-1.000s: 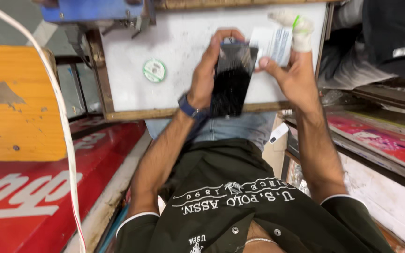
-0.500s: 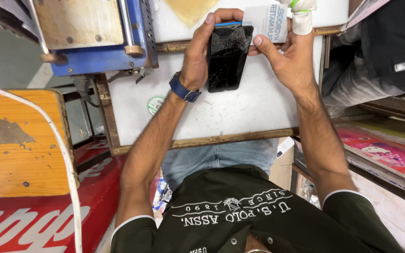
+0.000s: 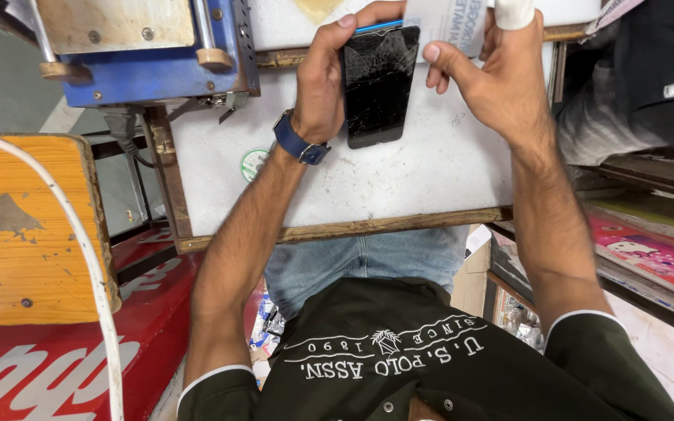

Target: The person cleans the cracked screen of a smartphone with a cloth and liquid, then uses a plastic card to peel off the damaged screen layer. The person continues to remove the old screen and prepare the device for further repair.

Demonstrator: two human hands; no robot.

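Observation:
A black phone with a cracked screen is held upright over a white worktop. My left hand grips its left edge, thumb at the top corner; a blue watch sits on that wrist. My right hand holds the phone's right edge with the thumb and also pinches a pale printed sachet behind it. One finger of the right hand wears a white wrap.
A blue metal machine stands at the worktop's far left. A round green sticker lies on the surface. An orange wooden board and a white cable are at the left; another person's dark sleeve is at the right.
The view has tilted so the worktop and blue machine sit lower in frame. Both hands have kept hold of the phone and moved it farther over the worktop.

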